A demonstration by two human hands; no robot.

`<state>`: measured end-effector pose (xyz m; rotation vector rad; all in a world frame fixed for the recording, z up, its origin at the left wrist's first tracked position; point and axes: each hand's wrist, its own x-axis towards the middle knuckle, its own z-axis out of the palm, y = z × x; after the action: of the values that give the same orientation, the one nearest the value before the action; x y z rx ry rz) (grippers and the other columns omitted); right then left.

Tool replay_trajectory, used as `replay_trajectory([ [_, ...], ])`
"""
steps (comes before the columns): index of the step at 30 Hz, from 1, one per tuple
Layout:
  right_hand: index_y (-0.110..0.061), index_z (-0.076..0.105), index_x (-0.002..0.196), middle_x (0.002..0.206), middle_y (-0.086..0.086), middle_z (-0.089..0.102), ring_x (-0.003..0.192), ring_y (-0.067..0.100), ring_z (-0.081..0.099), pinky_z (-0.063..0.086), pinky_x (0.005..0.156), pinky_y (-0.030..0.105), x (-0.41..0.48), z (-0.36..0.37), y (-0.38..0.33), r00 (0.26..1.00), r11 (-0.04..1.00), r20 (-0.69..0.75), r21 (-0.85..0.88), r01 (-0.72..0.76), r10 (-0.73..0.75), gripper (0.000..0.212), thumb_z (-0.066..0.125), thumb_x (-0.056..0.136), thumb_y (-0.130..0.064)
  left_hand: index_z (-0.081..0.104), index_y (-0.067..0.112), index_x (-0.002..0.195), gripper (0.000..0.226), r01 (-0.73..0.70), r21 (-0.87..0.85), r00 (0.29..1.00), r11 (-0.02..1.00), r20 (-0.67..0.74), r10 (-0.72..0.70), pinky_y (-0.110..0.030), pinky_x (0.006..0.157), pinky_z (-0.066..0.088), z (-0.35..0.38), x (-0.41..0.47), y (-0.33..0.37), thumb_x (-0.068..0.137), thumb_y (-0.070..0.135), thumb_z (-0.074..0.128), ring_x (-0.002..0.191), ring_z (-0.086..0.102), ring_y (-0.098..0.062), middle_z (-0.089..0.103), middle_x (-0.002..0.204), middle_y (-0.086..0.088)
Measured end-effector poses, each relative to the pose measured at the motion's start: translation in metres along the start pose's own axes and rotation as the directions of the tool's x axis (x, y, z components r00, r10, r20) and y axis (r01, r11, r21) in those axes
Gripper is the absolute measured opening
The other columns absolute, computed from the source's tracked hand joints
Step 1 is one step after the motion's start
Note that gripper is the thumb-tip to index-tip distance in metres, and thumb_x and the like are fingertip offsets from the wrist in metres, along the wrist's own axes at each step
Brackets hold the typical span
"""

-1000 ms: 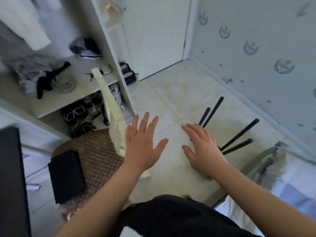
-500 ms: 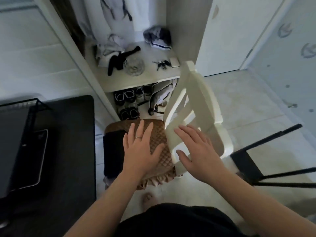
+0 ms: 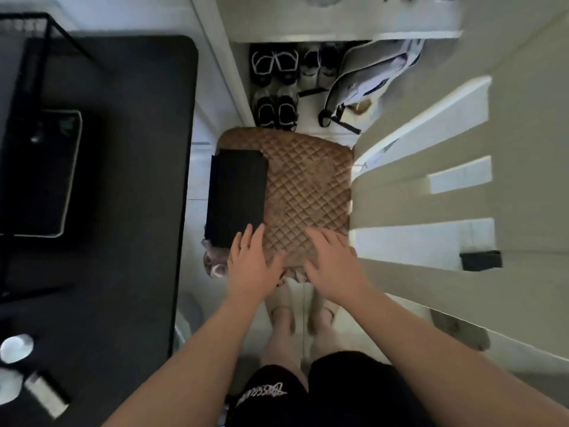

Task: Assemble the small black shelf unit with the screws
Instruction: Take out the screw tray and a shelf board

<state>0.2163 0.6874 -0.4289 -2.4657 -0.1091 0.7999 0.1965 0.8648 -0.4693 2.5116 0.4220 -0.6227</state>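
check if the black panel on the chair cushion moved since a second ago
No. The black panel still lies along the left edge of the brown quilted cushion, as before; only the camera's view has shifted.

Brown quilted seat cushion [image 3: 308, 186] — a flat black panel [image 3: 237, 195] along its left edge

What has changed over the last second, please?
The view swung left, from the black rods on the floor to the chair. The left hand and right hand came over the near edge of the brown cushion, the left by the black panel. Nothing was taken; both stayed open and empty.
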Motion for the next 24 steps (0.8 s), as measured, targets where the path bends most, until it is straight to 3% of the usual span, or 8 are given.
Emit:
replay_trajectory([
  [6,-0.021,0.031,0.154,0.151,0.007,0.042,0.137,0.03,0.041,0.037,0.113,0.047,0.073,0.072,0.012,0.989,0.996,0.145,0.079,-0.035,0.024,0.063,0.055,0.096,-0.029,0.026,0.02,0.157,0.073,0.167,-0.085,0.972,0.982,-0.155,-0.179,-0.052,0.121,0.015,0.052,0.057,-0.047,0.096,0.044,0.057,0.153,0.012,-0.029,0.018,0.166,-0.007],
  [9,-0.015,0.032,0.153,0.145,0.011,0.047,0.13,0.03,0.047,0.042,0.107,0.046,0.107,0.103,0.015,0.982,0.99,0.187,0.136,-0.02,-0.006,0.063,0.057,0.097,-0.03,0.02,0.022,0.159,0.076,0.248,-0.156,0.924,0.956,-0.258,-0.282,-0.055,0.123,0.014,0.064,0.091,-0.073,0.096,0.047,0.055,0.153,0.008,-0.027,0.014,0.167,-0.004],
  [13,-0.012,0.027,0.155,0.149,0.012,0.044,0.134,0.031,0.046,0.042,0.109,0.044,0.152,0.133,0.012,0.975,0.95,0.214,0.289,-0.12,0.058,0.072,0.063,0.095,-0.031,0.015,0.019,0.159,0.08,0.319,-0.27,0.847,0.908,-0.349,-0.401,-0.053,0.123,0.013,0.064,0.13,-0.101,0.096,0.05,0.054,0.153,0.008,-0.024,0.015,0.167,-0.003],
  [17,-0.015,0.027,0.154,0.147,0.008,0.05,0.127,0.024,0.052,0.039,0.094,0.024,0.183,0.156,0.005,0.951,0.899,0.303,0.397,-0.185,0.063,0.076,0.068,0.093,-0.027,0.016,0.02,0.158,0.081,0.361,-0.391,0.813,0.847,-0.313,-0.491,-0.053,0.121,0.024,0.059,0.152,-0.121,0.095,0.051,0.055,0.149,0.026,-0.029,0.029,0.162,-0.005],
  [20,-0.016,0.029,0.154,0.143,0.005,0.055,0.121,0.019,0.055,0.044,0.099,0.03,0.197,0.166,0.001,0.93,0.782,0.359,0.557,-0.28,0.077,0.076,0.072,0.091,-0.02,0.033,0.02,0.152,0.069,0.36,-0.454,0.83,0.815,-0.245,-0.502,-0.052,0.11,0.041,0.056,0.159,-0.129,0.093,0.048,0.058,0.134,0.047,-0.03,0.05,0.147,-0.005],
  [24,-0.014,0.037,0.151,0.139,0.004,0.057,0.121,0.018,0.056,0.045,0.097,0.027,0.202,0.166,0.005,0.921,0.682,0.38,0.651,-0.335,0.09,0.07,0.072,0.091,-0.013,0.046,0.021,0.141,0.06,0.388,-0.461,0.823,0.798,-0.216,-0.526,-0.051,0.103,0.047,0.049,0.16,-0.125,0.091,0.05,0.061,0.123,0.055,-0.029,0.06,0.132,-0.003],
])
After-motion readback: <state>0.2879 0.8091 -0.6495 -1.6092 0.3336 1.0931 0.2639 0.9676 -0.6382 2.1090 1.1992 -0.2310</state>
